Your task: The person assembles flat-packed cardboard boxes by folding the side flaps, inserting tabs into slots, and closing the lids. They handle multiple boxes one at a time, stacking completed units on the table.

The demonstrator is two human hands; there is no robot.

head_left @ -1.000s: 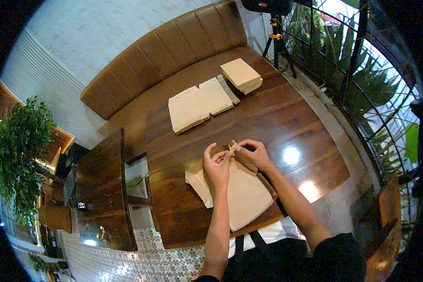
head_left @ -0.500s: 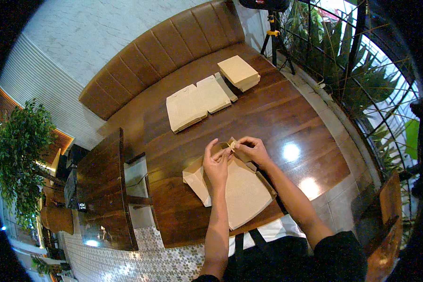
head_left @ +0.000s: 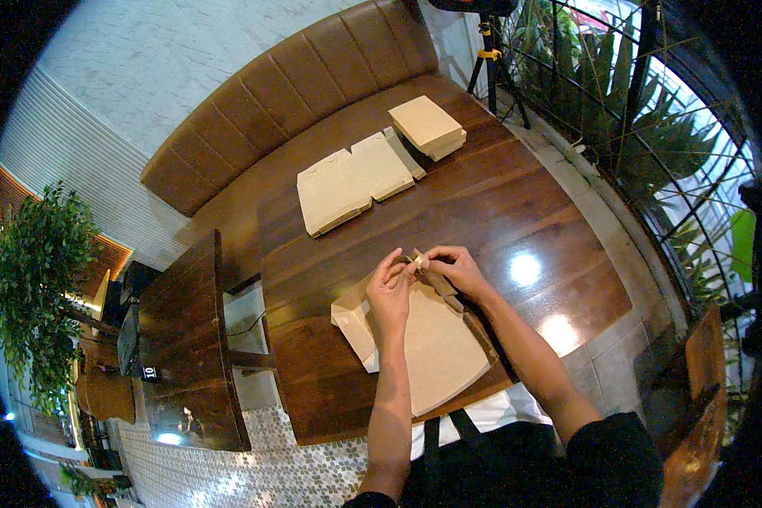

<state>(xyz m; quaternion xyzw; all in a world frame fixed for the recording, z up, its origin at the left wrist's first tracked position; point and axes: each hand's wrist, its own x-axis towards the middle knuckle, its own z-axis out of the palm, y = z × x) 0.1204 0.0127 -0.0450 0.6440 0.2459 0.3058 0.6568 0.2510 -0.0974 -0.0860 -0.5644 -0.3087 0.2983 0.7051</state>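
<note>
A partly folded brown cardboard box (head_left: pixel 444 356) lies on the near side of the wooden table, its flat panel toward me and a side flap raised at the left. Over its far edge, my left hand (head_left: pixel 389 290) pinches a small cardboard flap, fingers bent. From the other side, my right hand (head_left: pixel 454 269) grips the same corner area with thumb and forefinger. The fingertips of both hands nearly meet there. My hands hide part of the box's far wall.
Farther back on the table (head_left: pixel 516 195) lie a stack of flat cardboard sheets (head_left: pixel 356 179) and a closed cardboard box (head_left: pixel 428 125). A brown padded bench (head_left: pixel 292 93) runs behind. To the left is another dark table (head_left: pixel 182 339); at the right, a wooden chair (head_left: pixel 694 398).
The fingers of my left hand have curled in closer to the flap. My right hand stays almost in place, and the box has hardly moved.
</note>
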